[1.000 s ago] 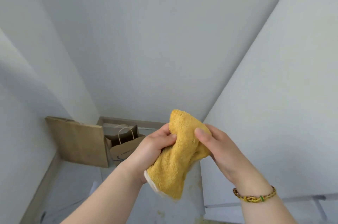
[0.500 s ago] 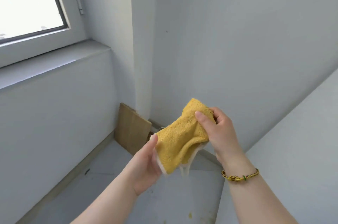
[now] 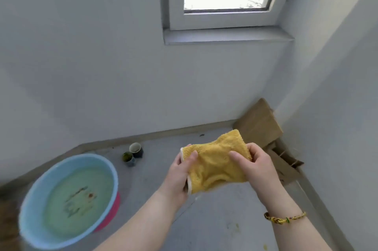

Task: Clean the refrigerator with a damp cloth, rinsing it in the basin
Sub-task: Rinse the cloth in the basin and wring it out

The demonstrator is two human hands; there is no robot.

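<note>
Two hands hold the yellow terry cloth (image 3: 216, 165) in the air at the lower centre of the frame, above the grey floor (image 3: 214, 222). The left hand (image 3: 179, 178) grips the cloth's left edge, thumb over the front and fingers curled behind, where a white trimmed border shows. The right hand (image 3: 256, 163) pinches the right side, thumb pressed across the front of the fabric and fingers wrapped round behind it. The cloth sits bunched and creased between them (its upper right corner sticks up free above the right hand). A yellow braided bracelet (image 3: 284, 218) with a green bead circles the right wrist.

At the lower left of the frame, well apart from the cloth, a pale blue basin (image 3: 81, 157) stands on the floor. It holds greenish, cloudy water with brown specks in it, and a pink-red object (image 3: 114, 208) peeks out from under its right edge. Just above the basin in the frame, near the skirting, two small dark cups (image 3: 135, 149) stand side by side.

Behind the cloth, at the right, flat brown cardboard (image 3: 258, 123) leans in the wall corner, with a brown paper bag (image 3: 286, 166) below it. A white-framed window (image 3: 225, 19) with a grey sill (image 3: 227, 36) fills the upper centre.
</note>
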